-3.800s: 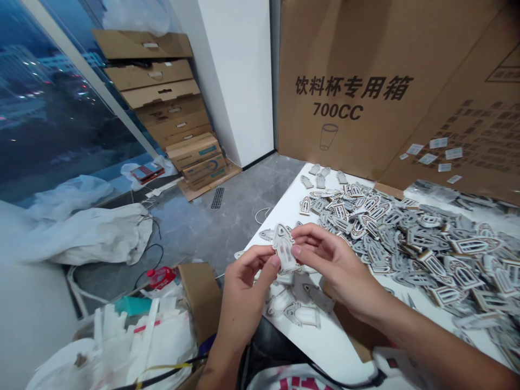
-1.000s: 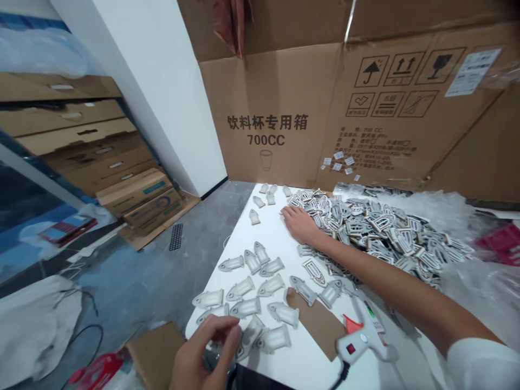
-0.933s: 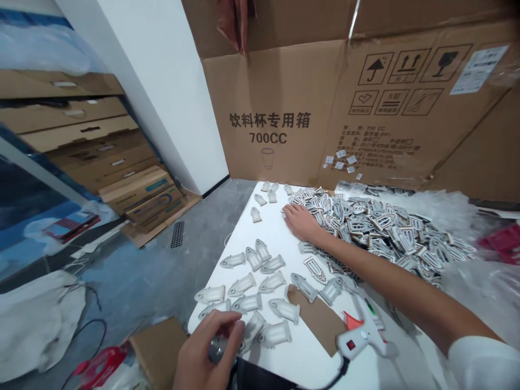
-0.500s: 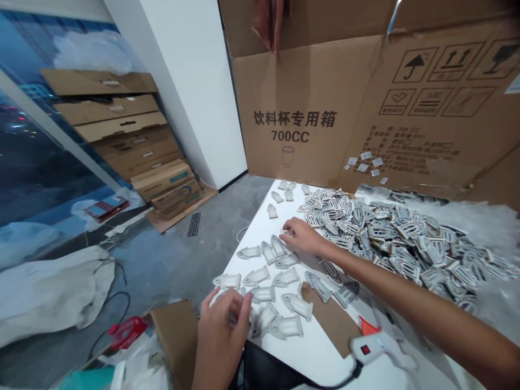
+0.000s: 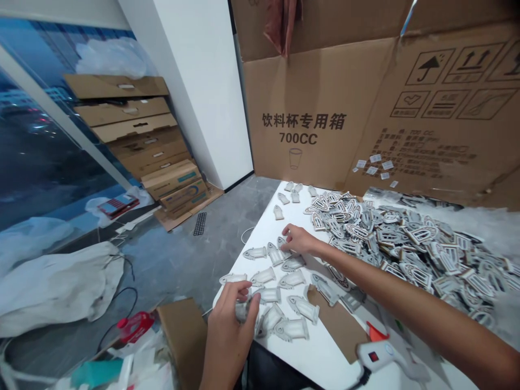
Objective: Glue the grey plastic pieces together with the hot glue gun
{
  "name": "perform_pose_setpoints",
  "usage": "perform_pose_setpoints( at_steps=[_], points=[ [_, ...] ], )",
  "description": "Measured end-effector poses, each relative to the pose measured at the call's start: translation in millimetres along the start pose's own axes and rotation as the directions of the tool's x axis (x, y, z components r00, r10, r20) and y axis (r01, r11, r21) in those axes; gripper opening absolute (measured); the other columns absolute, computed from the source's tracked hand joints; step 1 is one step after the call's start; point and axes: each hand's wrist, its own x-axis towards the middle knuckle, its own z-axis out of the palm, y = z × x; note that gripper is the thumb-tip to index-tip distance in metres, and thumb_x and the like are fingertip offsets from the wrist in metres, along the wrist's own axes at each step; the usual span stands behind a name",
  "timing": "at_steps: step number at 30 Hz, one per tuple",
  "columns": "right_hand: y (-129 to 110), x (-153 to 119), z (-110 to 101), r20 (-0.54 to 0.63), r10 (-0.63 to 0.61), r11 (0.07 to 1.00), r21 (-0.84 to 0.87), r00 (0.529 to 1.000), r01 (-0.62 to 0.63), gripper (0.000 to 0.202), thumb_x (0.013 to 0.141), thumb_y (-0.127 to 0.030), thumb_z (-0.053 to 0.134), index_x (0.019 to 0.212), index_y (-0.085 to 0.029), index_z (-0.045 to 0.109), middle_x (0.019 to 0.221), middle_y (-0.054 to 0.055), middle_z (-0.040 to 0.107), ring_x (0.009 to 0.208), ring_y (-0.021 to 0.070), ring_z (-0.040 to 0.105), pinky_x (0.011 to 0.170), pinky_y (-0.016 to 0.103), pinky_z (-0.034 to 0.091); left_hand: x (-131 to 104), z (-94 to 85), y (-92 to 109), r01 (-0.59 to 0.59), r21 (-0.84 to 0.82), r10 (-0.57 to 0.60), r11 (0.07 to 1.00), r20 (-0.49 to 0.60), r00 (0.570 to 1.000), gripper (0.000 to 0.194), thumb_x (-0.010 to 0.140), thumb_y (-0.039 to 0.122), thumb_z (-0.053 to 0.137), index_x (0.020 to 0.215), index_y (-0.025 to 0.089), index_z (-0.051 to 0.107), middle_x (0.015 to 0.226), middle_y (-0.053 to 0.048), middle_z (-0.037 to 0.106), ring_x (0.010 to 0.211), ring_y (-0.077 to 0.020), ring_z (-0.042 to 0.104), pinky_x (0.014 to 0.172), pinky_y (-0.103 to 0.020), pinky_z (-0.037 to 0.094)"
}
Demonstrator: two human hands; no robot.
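Low over the white table's near left part is my left hand (image 5: 235,319), thumb and fingers apart, beside several pale grey arch-shaped pieces (image 5: 293,328). My right hand (image 5: 298,240) reaches in from the right, its fingertips at one piece in the upper row; the fingers are bent and partly hide it, so whether they grip it cannot be made out. A large heap of similar pieces with striped openings (image 5: 377,233) lies beyond my right forearm. A few more pale pieces (image 5: 278,212) sit near the table's far left edge.
A white glue gun (image 5: 377,355) with a red trigger and a brown cardboard strip (image 5: 339,325) lie near the front. Large cardboard (image 5: 309,92) stands behind the table. At lower left is an open box (image 5: 182,341) with plastic and a red bottle (image 5: 136,326).
The view has shifted slightly, moving the scene rightward. My left hand has risen a little and its fingers have moved. My right fingertips have come down to a piece in the upper row.
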Motion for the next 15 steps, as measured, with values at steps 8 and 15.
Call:
perform_pose_setpoints(
  at_steps=[8, 15],
  points=[
    [-38.8, -54.9, -32.3, -0.049, -0.094, 0.889, 0.446, 0.994, 0.106, 0.03, 0.088, -0.024, 0.089, 0.111, -0.018, 0.07, 0.089, -0.003, 0.067, 0.079, 0.0149, 0.066, 0.077, 0.03, 0.056, 6.5, -7.3, 6.5, -0.047, -0.198, 0.049, 0.979, 0.005, 0.999, 0.021, 0.109, 0.033, 0.052, 0.11, 0.025, 0.071, 0.113, -0.007, 0.071, 0.101, -0.0256, 0.07, 0.09, -0.036, 0.054],
    [-83.7, -160.2, -42.4, 0.046, -0.202, 0.531, 0.844, 0.978, 0.07, 0.04, 0.076, -0.03, 0.099, 0.107, -0.026, 0.074, 0.095, -0.001, 0.071, 0.087, 0.0171, 0.067, 0.083, 0.032, 0.05, 11.2, -9.0, 54.3, 0.063, -0.532, -0.056, 0.844, 0.03, 0.998, 0.013, 0.102, 0.037, 0.07, 0.11, 0.026, 0.07, 0.104, -0.003, 0.072, 0.098, -0.0222, 0.069, 0.091, -0.032, 0.054]
  ],
)
